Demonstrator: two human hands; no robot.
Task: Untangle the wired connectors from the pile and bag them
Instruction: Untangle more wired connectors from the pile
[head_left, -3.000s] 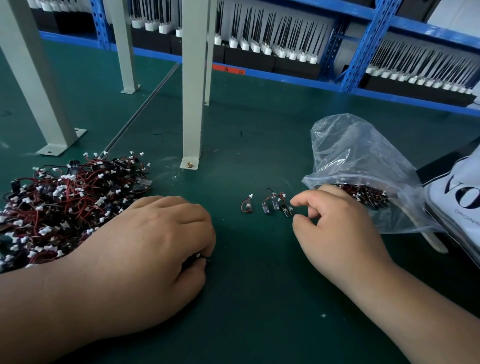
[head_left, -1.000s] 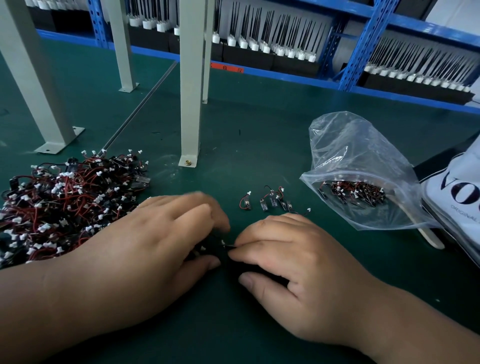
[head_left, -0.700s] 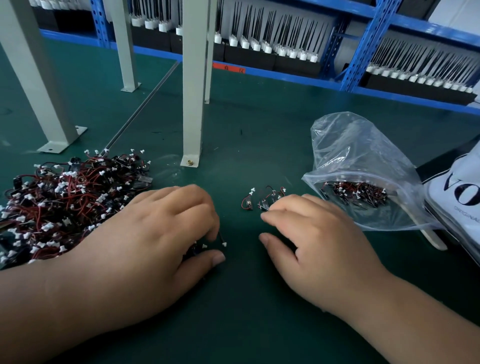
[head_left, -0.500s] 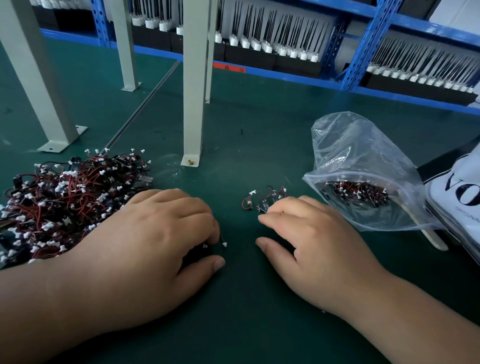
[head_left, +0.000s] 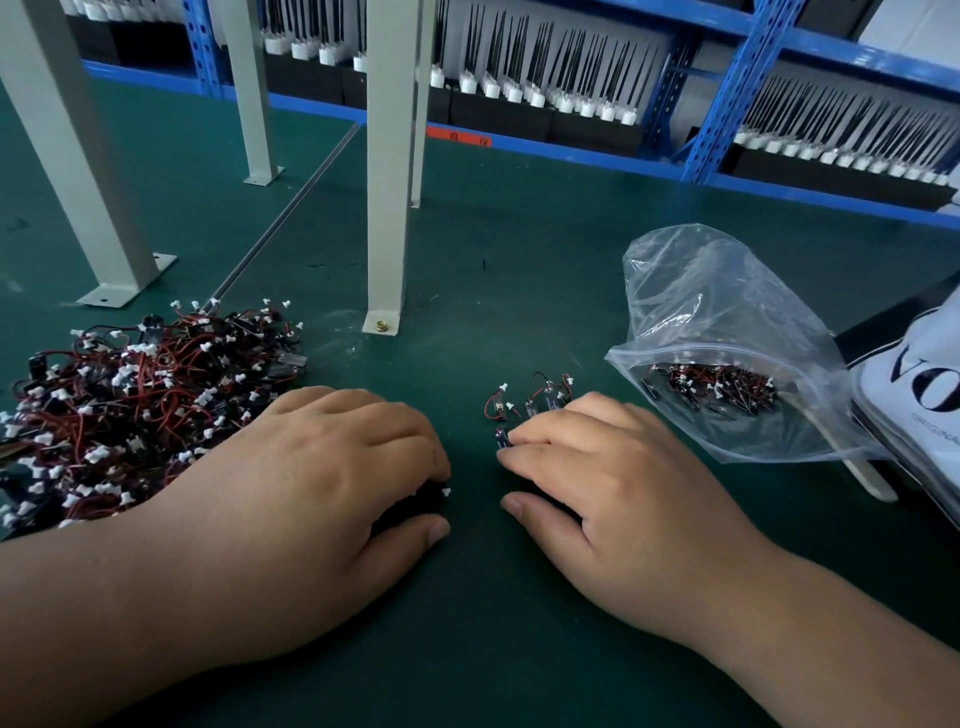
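Note:
A tangled pile of red-and-black wired connectors (head_left: 135, 405) with white plugs lies at the left on the green mat. My left hand (head_left: 332, 478) sits just right of it and grips a small bunch of connectors (head_left: 444, 492); one white plug pokes out between fingers and thumb. A few separated connectors (head_left: 524, 402) lie in the middle. My right hand (head_left: 613, 483) rests beside them, fingertips touching one small connector (head_left: 501, 441), thumb apart. The clear zip bag (head_left: 727, 322) lies at the right, mouth toward me, with several connectors (head_left: 711, 387) inside.
A grey metal post (head_left: 384, 208) with a bolted foot stands behind the separated connectors, and two more posts rise at the left. A white printed pouch (head_left: 914, 405) lies at the right edge. Blue shelving (head_left: 727, 98) holding black-bristled parts runs along the back.
My right hand took a connector from my left hand's bunch, carried it right to the separated group and lowered it there. My left hand has stayed put on its bunch.

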